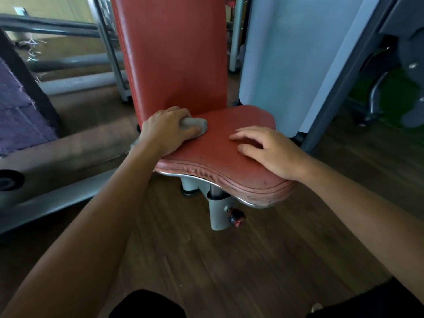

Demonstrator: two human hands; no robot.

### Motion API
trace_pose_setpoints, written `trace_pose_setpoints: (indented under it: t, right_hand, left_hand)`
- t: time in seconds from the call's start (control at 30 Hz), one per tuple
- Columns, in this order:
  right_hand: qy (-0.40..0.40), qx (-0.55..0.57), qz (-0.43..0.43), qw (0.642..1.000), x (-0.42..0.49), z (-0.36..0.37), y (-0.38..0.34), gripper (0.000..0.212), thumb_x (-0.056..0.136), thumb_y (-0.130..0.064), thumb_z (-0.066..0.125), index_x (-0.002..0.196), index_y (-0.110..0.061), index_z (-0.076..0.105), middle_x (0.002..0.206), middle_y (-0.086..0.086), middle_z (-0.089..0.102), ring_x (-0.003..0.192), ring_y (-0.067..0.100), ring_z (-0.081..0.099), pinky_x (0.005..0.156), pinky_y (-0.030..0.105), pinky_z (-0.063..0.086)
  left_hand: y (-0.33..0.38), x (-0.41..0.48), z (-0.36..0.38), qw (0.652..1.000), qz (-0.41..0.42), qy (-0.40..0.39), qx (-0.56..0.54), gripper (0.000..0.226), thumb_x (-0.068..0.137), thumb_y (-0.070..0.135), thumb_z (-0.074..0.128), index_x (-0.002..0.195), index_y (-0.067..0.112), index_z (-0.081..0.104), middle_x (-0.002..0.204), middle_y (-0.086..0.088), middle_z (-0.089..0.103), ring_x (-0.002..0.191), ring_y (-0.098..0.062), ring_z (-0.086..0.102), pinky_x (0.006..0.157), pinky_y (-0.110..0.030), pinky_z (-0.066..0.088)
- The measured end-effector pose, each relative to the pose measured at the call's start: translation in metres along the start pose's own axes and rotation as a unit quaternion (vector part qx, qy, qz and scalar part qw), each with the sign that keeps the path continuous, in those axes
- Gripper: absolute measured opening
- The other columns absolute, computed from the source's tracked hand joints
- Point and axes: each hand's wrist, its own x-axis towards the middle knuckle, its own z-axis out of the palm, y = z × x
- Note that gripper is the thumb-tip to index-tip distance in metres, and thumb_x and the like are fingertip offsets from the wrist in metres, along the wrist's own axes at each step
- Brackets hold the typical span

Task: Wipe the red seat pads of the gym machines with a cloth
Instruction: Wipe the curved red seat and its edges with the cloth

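A red seat pad (218, 143) with a worn stitched front edge fills the middle of the view. Behind it rises a red back pad (176, 53). My left hand (165, 131) grips a bunched grey cloth (195, 125) and presses it on the seat's back left corner, close to the back pad. My right hand (268, 152) rests on the seat's right side, fingers loosely bent and spread, holding nothing.
A grey seat post (218, 212) with a red and black adjustment knob (236, 219) stands under the seat. A pale blue panel (286, 60) rises at the right. Grey machine frame tubes (68, 152) lie at the left on the brown wood floor (229, 260).
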Motion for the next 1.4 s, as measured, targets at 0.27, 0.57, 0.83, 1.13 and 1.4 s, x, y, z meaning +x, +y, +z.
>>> trace_pose_setpoints:
  t: [0.27,0.57,0.83,1.13,1.4]
  right_hand:
    - [0.021,0.007,-0.021,1.0,0.0,0.004,0.002,0.03,0.102,-0.026,0.056,0.131,-0.03,0.065,0.141,-0.012,0.057,0.134,0.007,0.047,0.115,0.032,0.033]
    - [0.02,0.023,-0.002,1.0,0.002,0.005,-0.001,0.033,0.102,-0.017,0.051,0.128,-0.03,0.067,0.137,-0.018,0.057,0.128,-0.001,0.047,0.095,0.0,0.023]
    - [0.015,0.052,0.005,0.999,0.001,0.003,0.0,0.036,0.103,-0.013,0.049,0.127,-0.032,0.068,0.127,-0.027,0.052,0.121,-0.011,0.042,0.09,-0.007,0.022]
    - [0.006,0.041,0.001,0.999,-0.001,0.002,-0.001,0.035,0.102,-0.017,0.051,0.13,-0.033,0.066,0.141,-0.018,0.055,0.133,0.002,0.045,0.109,0.024,0.032]
    - [0.006,0.019,-0.004,1.0,-0.002,0.004,-0.001,0.035,0.103,-0.019,0.05,0.133,-0.032,0.064,0.145,-0.016,0.053,0.137,0.003,0.043,0.11,0.024,0.03]
  left_hand:
    - [0.031,-0.064,-0.016,0.988,0.015,0.109,-0.107,0.025,0.093,0.048,0.065,0.118,0.042,0.063,0.114,0.02,0.061,0.104,-0.003,0.057,0.082,-0.029,0.042]
    - [0.142,-0.195,0.087,0.899,-0.031,0.315,-0.303,0.028,0.09,0.033,0.074,0.116,0.026,0.072,0.129,0.005,0.059,0.121,-0.015,0.059,0.094,-0.035,0.052]
    - [0.138,-0.186,0.098,0.875,-0.071,0.349,-0.327,0.028,0.087,0.015,0.078,0.114,0.02,0.075,0.123,-0.002,0.063,0.119,-0.012,0.061,0.095,-0.027,0.052]
    - [0.149,-0.185,0.089,0.879,-0.069,0.346,-0.321,0.024,0.087,0.025,0.077,0.11,0.017,0.077,0.118,0.0,0.065,0.115,-0.011,0.062,0.092,-0.03,0.053]
    - [0.143,-0.183,0.087,0.875,-0.079,0.345,-0.329,0.024,0.088,0.024,0.078,0.111,0.019,0.076,0.117,0.0,0.065,0.115,-0.009,0.062,0.091,-0.03,0.054]
